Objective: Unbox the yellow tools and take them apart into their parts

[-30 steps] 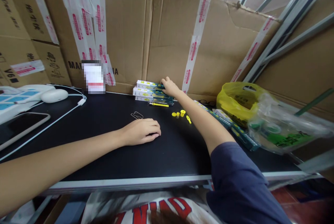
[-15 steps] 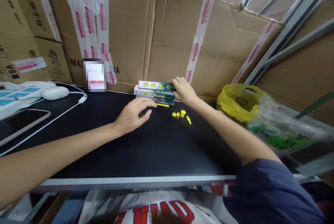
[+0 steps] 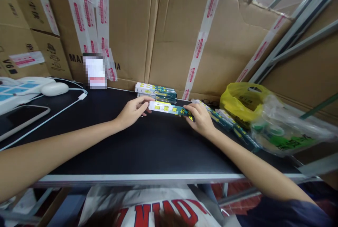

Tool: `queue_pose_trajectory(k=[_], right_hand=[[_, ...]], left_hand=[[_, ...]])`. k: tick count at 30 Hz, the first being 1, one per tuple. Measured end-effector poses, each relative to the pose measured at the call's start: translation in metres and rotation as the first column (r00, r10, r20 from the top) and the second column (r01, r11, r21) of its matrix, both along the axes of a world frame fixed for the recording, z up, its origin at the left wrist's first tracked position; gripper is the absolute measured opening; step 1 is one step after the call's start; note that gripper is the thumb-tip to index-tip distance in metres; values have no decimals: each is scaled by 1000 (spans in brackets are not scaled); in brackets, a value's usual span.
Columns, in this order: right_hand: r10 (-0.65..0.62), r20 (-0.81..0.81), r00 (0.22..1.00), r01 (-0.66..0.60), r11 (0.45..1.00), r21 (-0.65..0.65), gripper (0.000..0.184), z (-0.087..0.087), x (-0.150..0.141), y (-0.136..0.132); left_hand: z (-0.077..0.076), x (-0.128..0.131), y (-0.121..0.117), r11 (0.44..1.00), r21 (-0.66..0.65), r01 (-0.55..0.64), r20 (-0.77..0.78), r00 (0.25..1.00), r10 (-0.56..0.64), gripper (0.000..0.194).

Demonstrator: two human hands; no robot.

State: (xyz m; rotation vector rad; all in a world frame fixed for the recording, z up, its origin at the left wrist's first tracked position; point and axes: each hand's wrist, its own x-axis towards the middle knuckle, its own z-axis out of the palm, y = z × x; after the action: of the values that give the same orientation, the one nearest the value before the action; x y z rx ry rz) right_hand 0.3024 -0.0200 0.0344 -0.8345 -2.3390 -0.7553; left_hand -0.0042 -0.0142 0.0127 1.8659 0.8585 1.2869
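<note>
A long, narrow white and dark green box [image 3: 167, 108] with yellow characters is held level just above the black tabletop [image 3: 148, 153]. My left hand [image 3: 134, 110] pinches its left end, and my right hand [image 3: 199, 116] grips the right end between thumb and fingers. Behind it, more boxes of the same kind [image 3: 155, 89] lie stacked against the cardboard. A yellow stick-like piece [image 3: 163, 102] shows partly over the held box's top edge. Beside my right thumb a small yellow part [image 3: 190, 118] peeks out; other small pieces are hidden by the box and my hands.
More such boxes [image 3: 237, 132] lie at the right, by a yellow plastic bag [image 3: 237, 102] and a clear bag [image 3: 285, 132]. Left are a phone [image 3: 21, 123], a power strip [image 3: 29, 89] and a white cable [image 3: 58, 116]. Cardboard [image 3: 126, 29] walls the back.
My right hand has taken the top box off the stack and brought it forward. From the tabletop, my left hand has risen to the box's left end and closed on it.
</note>
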Motion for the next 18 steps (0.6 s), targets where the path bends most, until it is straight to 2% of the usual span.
queue_pose_trajectory(k=[6,18], right_hand=[[4,-37,999,-6,998,-64,38,-3,3,7],[37,26,999,-38,999,9,33,1,2,-2]], left_hand=[[2,1,-4,998,-31,49,-4,999,-49,34],[0,1,-5,989,-60,137,-26,990,-139,31]])
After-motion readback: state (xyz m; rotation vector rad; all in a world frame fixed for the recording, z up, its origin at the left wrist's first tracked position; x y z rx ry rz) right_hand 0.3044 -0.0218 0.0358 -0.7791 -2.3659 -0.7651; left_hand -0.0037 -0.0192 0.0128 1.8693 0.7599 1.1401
